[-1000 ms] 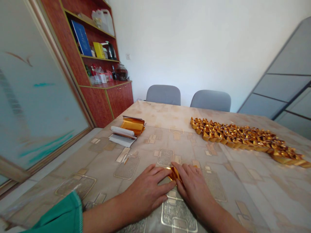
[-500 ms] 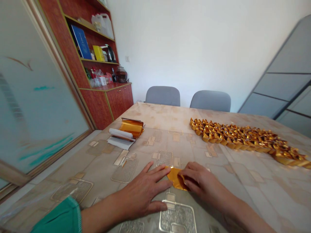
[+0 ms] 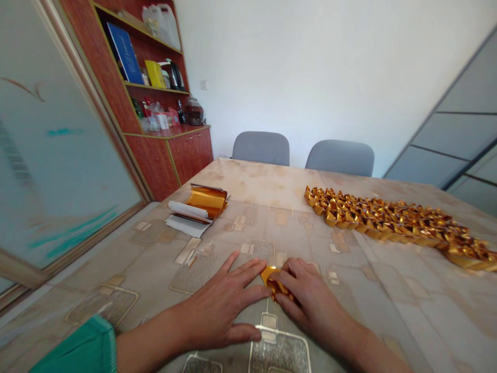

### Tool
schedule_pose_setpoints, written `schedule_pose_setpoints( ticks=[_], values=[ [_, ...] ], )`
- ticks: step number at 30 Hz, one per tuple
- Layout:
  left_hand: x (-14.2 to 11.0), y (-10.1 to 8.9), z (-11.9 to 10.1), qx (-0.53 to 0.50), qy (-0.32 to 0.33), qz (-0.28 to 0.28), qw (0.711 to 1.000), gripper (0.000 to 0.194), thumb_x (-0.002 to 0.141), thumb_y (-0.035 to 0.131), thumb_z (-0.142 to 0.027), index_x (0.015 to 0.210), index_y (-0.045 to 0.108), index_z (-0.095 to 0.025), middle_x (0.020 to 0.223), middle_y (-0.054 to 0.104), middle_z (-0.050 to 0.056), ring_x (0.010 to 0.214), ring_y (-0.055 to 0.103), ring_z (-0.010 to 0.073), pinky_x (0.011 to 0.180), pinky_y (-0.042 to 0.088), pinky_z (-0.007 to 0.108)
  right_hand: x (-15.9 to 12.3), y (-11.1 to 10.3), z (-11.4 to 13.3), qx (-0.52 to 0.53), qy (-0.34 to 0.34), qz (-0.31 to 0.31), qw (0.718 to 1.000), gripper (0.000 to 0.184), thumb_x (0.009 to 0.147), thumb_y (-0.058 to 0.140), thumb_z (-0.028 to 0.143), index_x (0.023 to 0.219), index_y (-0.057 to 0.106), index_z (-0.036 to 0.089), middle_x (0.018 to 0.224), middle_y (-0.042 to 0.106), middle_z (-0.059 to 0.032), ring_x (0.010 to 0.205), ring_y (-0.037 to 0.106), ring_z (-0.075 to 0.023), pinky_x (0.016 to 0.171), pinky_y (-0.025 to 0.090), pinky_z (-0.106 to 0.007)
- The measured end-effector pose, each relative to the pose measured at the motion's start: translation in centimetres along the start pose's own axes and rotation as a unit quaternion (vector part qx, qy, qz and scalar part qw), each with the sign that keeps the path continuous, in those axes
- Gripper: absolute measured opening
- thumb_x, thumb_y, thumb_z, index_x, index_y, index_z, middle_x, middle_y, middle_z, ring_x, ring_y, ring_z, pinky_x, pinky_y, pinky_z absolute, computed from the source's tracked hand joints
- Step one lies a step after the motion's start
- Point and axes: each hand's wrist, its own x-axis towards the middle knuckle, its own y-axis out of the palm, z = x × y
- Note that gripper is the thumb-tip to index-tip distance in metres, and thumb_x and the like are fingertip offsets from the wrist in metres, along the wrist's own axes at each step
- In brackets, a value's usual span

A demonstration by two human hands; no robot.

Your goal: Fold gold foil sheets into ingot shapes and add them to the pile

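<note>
Gold foil (image 3: 271, 274) is being pinched by the right hand (image 3: 305, 290) and touched by the fingertips of the spread left hand (image 3: 229, 300), right on the desk (image 3: 147, 274).

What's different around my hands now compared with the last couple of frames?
Since the previous picture, your right hand, curled on the gold foil piece, has moved left toward your left hand, so less flat foil shows between them. Your left fingertips remain at its left edge. The folded gold pieces and curled sheets stayed put.

Right hand (image 3: 306, 290) pinching gold foil piece (image 3: 271, 274); left hand (image 3: 229, 298) flat beside, fingertips touching.
</note>
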Motion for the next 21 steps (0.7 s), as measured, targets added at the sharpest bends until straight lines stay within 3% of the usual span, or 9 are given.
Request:
schedule_pose_setpoints(
  ticks=[7, 15, 21],
  values=[
    [1.5, -0.4, 1.3, 0.029, 0.012, -0.036, 0.999, 0.059, 0.092, 0.062, -0.043, 0.147, 0.042, -0.029, 0.155, 0.042, 0.011, 0.145, 0.032, 0.0342, 0.117, 0.011, 0.065, 0.3, 0.4, 0.4, -0.005, 0.035, -0.014, 0.999, 0.017, 0.097, 0.055, 0.017, 0.109, 0.065, 0.023, 0.098, 0.06, -0.0046, 0.089, 0.056, -0.0212, 0.079, 0.042, -0.033],
    [1.1, -0.2, 1.5, 0.001, 0.002, -0.043, 0.999, 0.067, 0.086, 0.061, -0.061, 0.145, 0.046, -0.032, 0.152, 0.046, 0.012, 0.144, 0.03, 0.0428, 0.112, 0.018, 0.071, 0.6, 0.4, 0.6, -0.058, 0.029, 0.008, 0.998, 0.029, 0.092, 0.055, 0.012, 0.119, 0.062, 0.02, 0.1, 0.06, -0.0067, 0.092, 0.056, -0.0231, 0.081, 0.043, -0.036],
    [1.4, -0.6, 1.6, -0.008, -0.009, -0.009, 1.0, 0.069, 0.086, 0.064, -0.055, 0.147, 0.042, -0.03, 0.156, 0.039, 0.013, 0.145, 0.024, 0.046, 0.109, 0.016, 0.077, 0.5, -0.2, 0.2, -0.035, 0.017, -0.014, 0.999, 0.022, 0.094, 0.054, 0.014, 0.111, 0.065, 0.022, 0.101, 0.06, -0.0057, 0.094, 0.056, -0.0213, 0.082, 0.045, -0.033]
  ],
)
